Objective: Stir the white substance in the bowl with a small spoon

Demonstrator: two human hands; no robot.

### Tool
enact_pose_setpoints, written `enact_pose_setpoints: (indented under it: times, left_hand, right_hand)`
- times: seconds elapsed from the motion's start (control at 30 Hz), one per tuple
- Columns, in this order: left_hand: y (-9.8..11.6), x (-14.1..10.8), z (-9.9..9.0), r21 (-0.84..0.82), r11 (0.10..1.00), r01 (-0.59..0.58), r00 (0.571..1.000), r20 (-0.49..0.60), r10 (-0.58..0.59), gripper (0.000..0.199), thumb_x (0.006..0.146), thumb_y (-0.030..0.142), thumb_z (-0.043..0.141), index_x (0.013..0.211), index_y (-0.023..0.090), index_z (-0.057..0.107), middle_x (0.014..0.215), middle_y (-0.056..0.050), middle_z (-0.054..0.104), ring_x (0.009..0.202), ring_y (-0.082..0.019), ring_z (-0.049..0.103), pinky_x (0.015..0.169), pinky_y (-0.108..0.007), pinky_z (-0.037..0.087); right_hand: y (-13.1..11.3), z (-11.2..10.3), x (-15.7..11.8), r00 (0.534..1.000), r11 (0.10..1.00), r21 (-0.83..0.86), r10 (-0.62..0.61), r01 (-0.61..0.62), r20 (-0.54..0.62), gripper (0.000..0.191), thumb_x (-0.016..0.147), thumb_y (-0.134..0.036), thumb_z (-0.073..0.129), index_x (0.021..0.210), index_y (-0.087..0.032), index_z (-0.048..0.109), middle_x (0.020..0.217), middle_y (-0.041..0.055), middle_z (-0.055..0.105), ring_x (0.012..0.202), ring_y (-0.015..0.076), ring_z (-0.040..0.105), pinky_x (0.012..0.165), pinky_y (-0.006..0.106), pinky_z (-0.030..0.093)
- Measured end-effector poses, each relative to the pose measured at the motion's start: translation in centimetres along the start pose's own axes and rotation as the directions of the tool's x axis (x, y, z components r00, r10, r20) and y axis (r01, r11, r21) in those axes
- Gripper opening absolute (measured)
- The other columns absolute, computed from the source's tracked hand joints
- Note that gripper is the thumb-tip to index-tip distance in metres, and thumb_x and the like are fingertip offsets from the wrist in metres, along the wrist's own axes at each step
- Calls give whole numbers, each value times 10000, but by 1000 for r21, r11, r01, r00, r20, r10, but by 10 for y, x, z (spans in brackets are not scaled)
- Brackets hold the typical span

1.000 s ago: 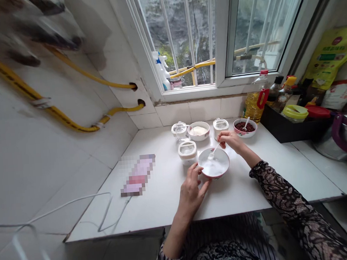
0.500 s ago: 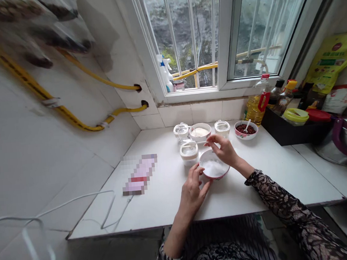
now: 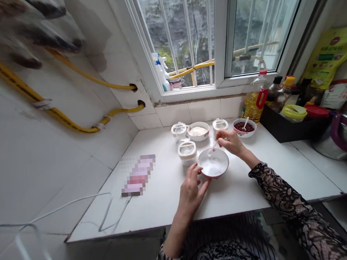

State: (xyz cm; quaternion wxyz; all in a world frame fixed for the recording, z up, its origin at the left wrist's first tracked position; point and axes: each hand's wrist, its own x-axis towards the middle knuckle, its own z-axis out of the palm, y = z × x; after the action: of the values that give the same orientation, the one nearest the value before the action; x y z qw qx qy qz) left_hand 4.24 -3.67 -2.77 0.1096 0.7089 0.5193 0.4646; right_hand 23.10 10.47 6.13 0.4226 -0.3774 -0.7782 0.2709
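My left hand (image 3: 192, 189) steadies a white bowl with a pink outside (image 3: 224, 159) by its left side, fingers and thumb curved against it. White powdery or grainy contents lie in the bowl. Pinched in my right hand (image 3: 231, 142) is a small white spoon (image 3: 211, 151), its tip low over the bowl's far side. Beside the bowl on the left stands a lidded white jar (image 3: 187, 153). Behind are a bowl of pale grains or powder (image 3: 198, 137) and two more lidded jars, one on the left (image 3: 179, 132) and one on the right (image 3: 220, 124).
A bowl of dark red beans or grains (image 3: 245, 134) with a spoon stands at the back right. Near it are an oil bottle (image 3: 253, 101) and a black box (image 3: 284, 127) of condiments. A blurred phone-like thing (image 3: 138, 176) with a white cable (image 3: 109, 215) lies left.
My right hand has shifted right and back from over the bowl, bringing the spoon into clearer view. My left hand stays at the bowl's side. The camera view has shifted slightly.
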Motion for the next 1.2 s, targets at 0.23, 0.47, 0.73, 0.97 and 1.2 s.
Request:
enact_pose_setpoints:
  times: [0.23,0.47,0.73,0.97,1.2]
  left_hand:
    - [0,-1,1,3,1000,-1,1000,-14,1,353,860,190,644,1191,226,525,1328,-133,563,1031,-227,690,685,-310,650]
    - [1,0,1,-16,1000,10,1000,-7,-10,341,864,200,639,1185,228,528,1333,-133,555,1037,-228,684,689,-315,652]
    - [0,-1,1,-12,1000,13,1000,-10,-13,350,852,186,642,1180,231,528,1332,-128,558,1035,-226,687,687,-308,650]
    - [0,-1,0,-2,1000,18,1000,0,-18,351,853,183,640,1181,232,525,1334,-124,560,1021,-221,692,693,-317,654]
    - [0,-1,2,-11,1000,21,1000,-7,-21,350,854,191,640,1180,236,523,1337,-128,551,1061,-241,679,684,-323,657]
  right_hand:
    - [4,8,-1,994,1000,-14,20,-18,111,111,646,-147,480,608,-195,572,486,-33,558,492,114,479,530,230,347]
    - [3,14,-1,984,986,108,110,-125,137,112,626,-162,476,586,-196,574,448,-50,555,452,99,489,510,205,382]
    - [10,10,3,968,931,269,223,-246,113,97,592,-207,495,598,-191,591,424,-54,541,417,99,486,465,204,391]
    - [10,10,6,949,861,401,294,-314,113,70,584,-210,528,582,-181,591,422,-33,544,417,104,481,472,221,401]
    - [3,26,-1,971,844,484,233,-232,60,111,716,-284,588,783,-196,579,623,0,667,606,150,630,652,284,516]
